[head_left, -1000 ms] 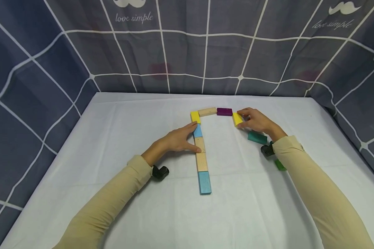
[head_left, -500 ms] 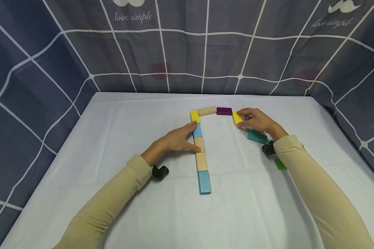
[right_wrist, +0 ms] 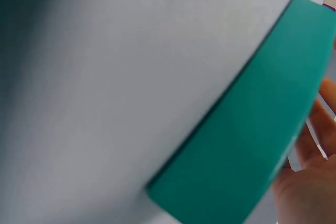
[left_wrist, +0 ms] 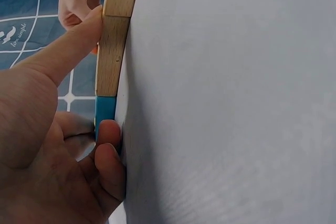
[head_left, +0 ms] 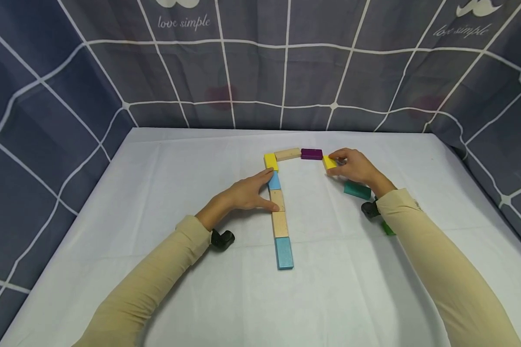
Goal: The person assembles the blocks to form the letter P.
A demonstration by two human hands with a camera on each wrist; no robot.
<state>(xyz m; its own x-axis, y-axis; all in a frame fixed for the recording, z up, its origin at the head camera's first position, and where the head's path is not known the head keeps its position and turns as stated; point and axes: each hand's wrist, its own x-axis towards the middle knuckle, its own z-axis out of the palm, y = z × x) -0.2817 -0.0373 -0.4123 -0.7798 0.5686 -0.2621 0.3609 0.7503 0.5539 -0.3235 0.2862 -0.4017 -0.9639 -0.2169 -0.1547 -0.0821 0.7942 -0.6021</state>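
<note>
Wooden blocks lie end to end on a white cloth. My left hand [head_left: 247, 193] rests along the left row, fingertips by a light blue block [head_left: 275, 181] and thumb on a plain wood block [head_left: 277, 198]. In the left wrist view, the thumb touches wood blocks [left_wrist: 110, 59] and other fingers bend beside the blue one. My right hand [head_left: 357, 166] pinches a yellow block [head_left: 328, 162] between thumb and fingers, right at the end of a purple block [head_left: 311, 154]. A teal block [head_left: 357, 190] lies below that hand and fills much of the right wrist view.
Another yellow block [head_left: 271, 161] and a plain block [head_left: 288, 154] form the far left corner. A plain block [head_left: 280, 224] and a teal-blue block [head_left: 284, 253] end the near side. A green block [head_left: 388, 229] shows partly under the right sleeve. A dark checked curtain [head_left: 260, 72] hangs behind.
My right thumb has slid slightly left over the near end of the yellow block, covering more of it. The left hand and the other blocks stay in place.
</note>
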